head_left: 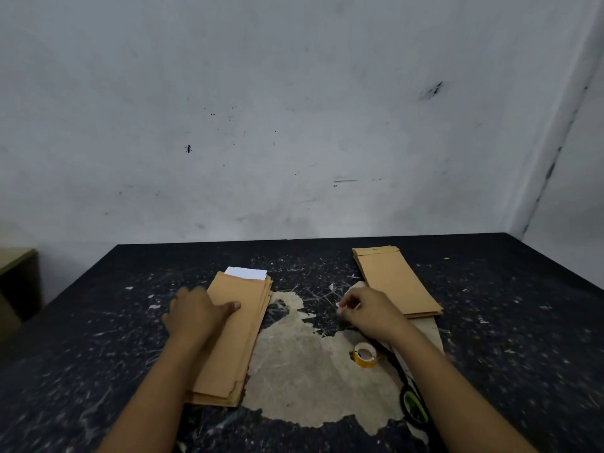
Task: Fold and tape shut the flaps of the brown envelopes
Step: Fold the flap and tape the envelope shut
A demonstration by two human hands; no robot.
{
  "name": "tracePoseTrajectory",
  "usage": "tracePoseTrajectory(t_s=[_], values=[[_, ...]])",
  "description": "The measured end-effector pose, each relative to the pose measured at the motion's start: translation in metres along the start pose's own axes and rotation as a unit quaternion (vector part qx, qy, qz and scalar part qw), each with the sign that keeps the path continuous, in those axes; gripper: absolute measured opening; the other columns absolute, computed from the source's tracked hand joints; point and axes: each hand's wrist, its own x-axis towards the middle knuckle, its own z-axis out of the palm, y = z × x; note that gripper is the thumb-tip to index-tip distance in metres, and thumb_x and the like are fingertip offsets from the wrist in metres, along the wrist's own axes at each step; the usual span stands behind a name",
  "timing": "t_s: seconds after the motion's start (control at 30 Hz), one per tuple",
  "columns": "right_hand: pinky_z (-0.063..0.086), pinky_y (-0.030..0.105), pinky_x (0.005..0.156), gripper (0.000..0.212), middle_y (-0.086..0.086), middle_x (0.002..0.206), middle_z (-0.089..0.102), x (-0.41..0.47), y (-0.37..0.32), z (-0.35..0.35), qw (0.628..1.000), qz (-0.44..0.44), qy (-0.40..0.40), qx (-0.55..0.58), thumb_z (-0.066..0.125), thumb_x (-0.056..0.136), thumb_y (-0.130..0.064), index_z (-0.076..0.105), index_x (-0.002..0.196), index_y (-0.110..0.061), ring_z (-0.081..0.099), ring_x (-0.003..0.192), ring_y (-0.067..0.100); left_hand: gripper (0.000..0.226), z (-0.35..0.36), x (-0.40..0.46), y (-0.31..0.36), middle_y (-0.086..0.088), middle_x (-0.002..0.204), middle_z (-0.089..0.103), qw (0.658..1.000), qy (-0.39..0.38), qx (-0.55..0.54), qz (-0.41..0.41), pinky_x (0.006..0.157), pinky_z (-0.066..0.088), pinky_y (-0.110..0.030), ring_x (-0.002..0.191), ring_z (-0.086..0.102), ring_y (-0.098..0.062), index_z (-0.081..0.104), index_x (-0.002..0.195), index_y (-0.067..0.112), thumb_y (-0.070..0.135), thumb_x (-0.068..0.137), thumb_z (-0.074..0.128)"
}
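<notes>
A stack of brown envelopes (pixel 235 335) lies left of centre on the dark table, with white paper (pixel 246 273) sticking out of the far end. My left hand (pixel 196 312) rests on this stack, thumb across the top envelope. A second stack of brown envelopes (pixel 395 279) lies at the right, flaps folded at the far end. My right hand (pixel 369 310) hovers just left of that stack, fingers curled with thumb and forefinger pinched together; whether they hold a bit of tape is unclear. A roll of clear yellowish tape (pixel 365 354) stands near my right wrist.
The table (pixel 98 322) is black, scratched, with a large worn pale patch (pixel 310 380) in the middle. Scissors with green-black handles (pixel 414 403) lie partly under my right forearm. A grey wall stands right behind the table. A brown cabinet (pixel 16 282) is at the far left.
</notes>
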Motion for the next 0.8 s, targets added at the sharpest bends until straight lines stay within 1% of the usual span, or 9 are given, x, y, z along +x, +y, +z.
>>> tracePoseTrajectory(t_s=[0.1,0.2,0.27,0.33,0.4,0.53,0.6,0.7,0.8], values=[[0.047,0.026,0.090,0.030,-0.003,0.117,0.052,-0.004,-0.004,0.013,0.997,-0.015,-0.008,-0.074,0.066,0.096,-0.037,0.066,0.122,-0.023,0.053,0.108,0.014,0.050,-0.010,-0.003,0.002,-0.012,0.122,0.065,0.996,0.012,-0.089,0.017,0.096,0.050,-0.046,0.110,0.061,-0.029,0.064,0.125,0.010,0.048,0.091,0.063],[0.046,0.034,0.101,0.033,0.000,0.127,0.049,-0.006,-0.002,0.021,0.991,-0.030,0.001,-0.134,0.061,0.098,-0.040,0.059,0.127,-0.025,0.045,0.122,0.020,0.018,-0.023,-0.004,0.004,-0.009,0.110,0.071,0.972,-0.015,-0.235,0.017,0.087,0.050,-0.037,0.099,0.063,-0.024,0.074,0.106,0.014,0.023,0.095,0.062],[0.045,0.035,0.102,0.033,0.000,0.128,0.048,-0.007,0.000,0.023,0.988,-0.041,0.008,-0.148,0.058,0.099,-0.041,0.057,0.129,-0.025,0.043,0.124,0.021,0.013,-0.033,-0.007,0.005,-0.007,0.104,0.072,0.941,-0.062,-0.332,0.008,0.082,0.052,-0.036,0.094,0.064,-0.023,0.075,0.098,0.016,0.021,0.094,0.063],[0.046,0.035,0.100,0.032,-0.001,0.126,0.049,-0.007,0.001,0.024,0.988,-0.045,0.014,-0.149,0.058,0.099,-0.041,0.058,0.127,-0.025,0.044,0.122,0.020,0.016,-0.040,-0.015,0.010,-0.010,0.101,0.072,0.903,-0.140,-0.405,-0.004,0.075,0.052,-0.036,0.093,0.066,-0.025,0.072,0.105,0.012,0.019,0.096,0.063],[0.047,0.033,0.097,0.027,-0.002,0.122,0.051,-0.008,-0.001,0.024,0.989,-0.048,0.019,-0.139,0.060,0.099,-0.040,0.061,0.122,-0.026,0.046,0.119,0.018,0.016,-0.041,-0.023,0.017,-0.009,0.099,0.073,0.877,-0.197,-0.439,0.006,0.071,0.050,-0.034,0.092,0.067,-0.024,0.071,0.107,0.010,0.018,0.096,0.063],[0.050,0.030,0.089,0.018,-0.006,0.109,0.062,-0.010,-0.009,0.023,0.998,-0.051,0.042,-0.013,0.057,0.101,-0.034,0.069,0.110,-0.024,0.057,0.102,0.010,0.013,-0.034,-0.035,0.031,-0.004,0.092,0.073,0.855,-0.252,-0.451,0.039,0.072,0.050,-0.032,0.085,0.066,-0.019,0.071,0.104,0.011,0.019,0.095,0.065],[0.051,0.031,0.083,0.022,-0.008,0.099,0.068,-0.011,-0.014,0.023,0.995,-0.030,0.037,0.087,0.053,0.103,-0.035,0.071,0.104,-0.024,0.062,0.092,0.008,0.009,-0.026,-0.042,0.039,-0.002,0.085,0.068,0.851,-0.280,-0.441,0.048,0.066,0.049,-0.030,0.075,0.062,-0.016,0.069,0.099,0.012,0.019,0.095,0.066],[0.055,0.032,0.075,0.019,-0.004,0.091,0.072,-0.012,-0.016,0.021,0.971,0.017,0.051,0.233,0.055,0.103,-0.026,0.072,0.098,-0.020,0.066,0.084,0.011,0.005,-0.017,-0.050,0.048,-0.005,0.080,0.061,0.846,-0.298,-0.439,0.062,0.056,0.049,-0.027,0.065,0.058,-0.015,0.063,0.096,0.012,0.015,0.094,0.066],[0.052,0.025,0.061,0.011,0.004,0.089,0.072,-0.015,-0.016,0.015,0.948,0.041,0.025,0.315,0.060,0.099,-0.015,0.072,0.099,-0.013,0.065,0.074,0.014,0.009,-0.017,-0.055,0.050,-0.005,0.076,0.064,0.837,-0.313,-0.441,0.082,0.057,0.055,-0.030,0.063,0.063,-0.013,0.061,0.099,0.008,0.011,0.092,0.067]])
